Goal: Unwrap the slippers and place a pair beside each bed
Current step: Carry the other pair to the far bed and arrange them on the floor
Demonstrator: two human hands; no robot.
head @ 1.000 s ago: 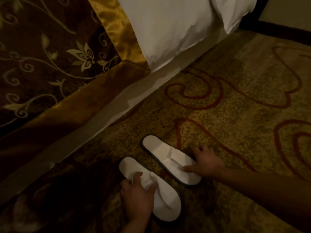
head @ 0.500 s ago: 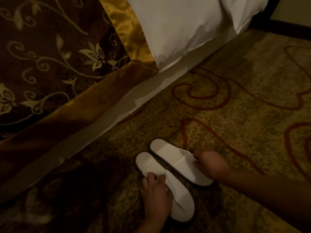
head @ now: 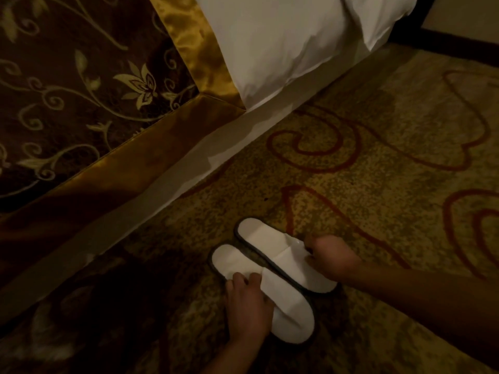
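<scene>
Two white slippers lie side by side on the patterned carpet, heels toward the bed. My left hand (head: pixel 247 306) grips the left edge of the near slipper (head: pixel 286 306) at its strap. My right hand (head: pixel 330 256) pinches the strap of the far slipper (head: pixel 266 240) from the right. The bed (head: pixel 81 90) with a brown floral runner and gold trim rises at the left. No wrapper is in view.
A white pillow or duvet (head: pixel 283 36) hangs over the bed's edge at the top. A white bed skirt (head: pixel 162 182) runs diagonally along the floor. Carpet (head: pixel 391 157) with red swirls spreads to the right; a dark baseboard (head: pixel 459 44) lines the far wall.
The near slipper has been drawn close against the far one, so the pair now lies parallel. My right hand has curled onto the far slipper's strap; my left shifted along with the near slipper.
</scene>
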